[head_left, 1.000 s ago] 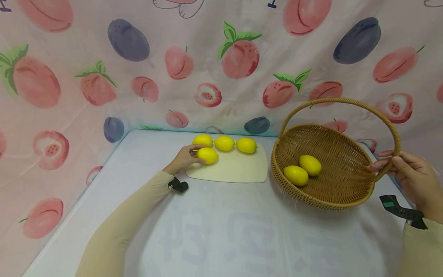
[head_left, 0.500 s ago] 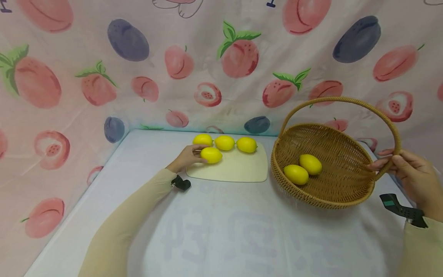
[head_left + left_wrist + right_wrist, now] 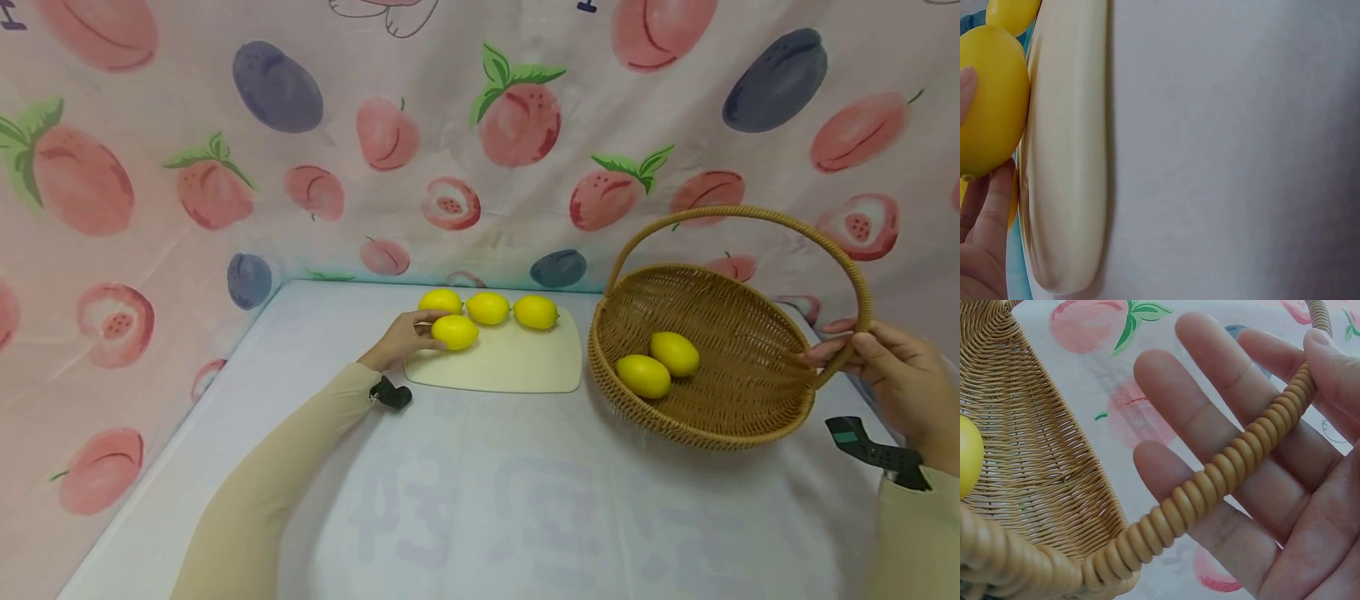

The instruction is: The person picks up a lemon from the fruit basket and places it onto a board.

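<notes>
In the head view my left hand (image 3: 402, 340) holds a yellow lemon (image 3: 455, 332) by its left end, thumb in front and fingers behind. The left wrist view shows this lemon (image 3: 991, 103) close over the thick edge of the cream cutting board (image 3: 1072, 156). Three more lemons stand in a row along the board's back, the middle one (image 3: 487, 308) right behind the held one. My right hand (image 3: 903, 375) holds the wicker basket (image 3: 742, 358) by its wrapped handle (image 3: 1210, 481), thumb over it and fingers behind. The basket tilts toward me with two lemons (image 3: 643, 377) inside.
A white cloth (image 3: 480, 483) covers the table under the board and basket. Behind hangs a fruit-print curtain (image 3: 420, 225), close to the board's back edge. The basket's tall handle arches above its bowl, and its left rim lies close to the board's right edge.
My left hand with the lemon has shifted slightly right, then a touch back left, staying over the board's left part. My right hand and the basket look nearly still.
</notes>
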The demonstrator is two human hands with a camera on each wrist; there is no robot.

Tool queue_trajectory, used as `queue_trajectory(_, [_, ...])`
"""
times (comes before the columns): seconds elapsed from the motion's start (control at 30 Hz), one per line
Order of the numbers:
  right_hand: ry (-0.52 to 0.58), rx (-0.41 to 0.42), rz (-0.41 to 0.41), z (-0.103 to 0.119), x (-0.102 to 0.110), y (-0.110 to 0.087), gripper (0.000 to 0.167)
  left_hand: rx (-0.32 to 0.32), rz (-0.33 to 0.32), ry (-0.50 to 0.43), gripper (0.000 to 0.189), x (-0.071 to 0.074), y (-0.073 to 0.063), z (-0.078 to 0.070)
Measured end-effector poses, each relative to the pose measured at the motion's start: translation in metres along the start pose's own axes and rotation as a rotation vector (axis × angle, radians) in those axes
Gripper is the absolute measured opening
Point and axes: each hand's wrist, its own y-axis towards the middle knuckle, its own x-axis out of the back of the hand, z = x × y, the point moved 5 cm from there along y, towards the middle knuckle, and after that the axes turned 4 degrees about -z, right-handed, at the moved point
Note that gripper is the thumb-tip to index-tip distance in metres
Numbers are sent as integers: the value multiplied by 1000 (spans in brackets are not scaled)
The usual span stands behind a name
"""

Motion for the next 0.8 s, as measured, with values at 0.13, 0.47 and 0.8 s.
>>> queue_trajectory(0.13, [-6,-7,4,0,0,0,30,12,-6,9,59,0,0,0])
queue_trajectory(0.47, [21,0,23,-1,2,-1,30,22,-1,36,62,-1,0,-1])
queue_trajectory(0.8, [8,-18,16,-3,2,-1,31,9,-5,40,62,0,0,0])
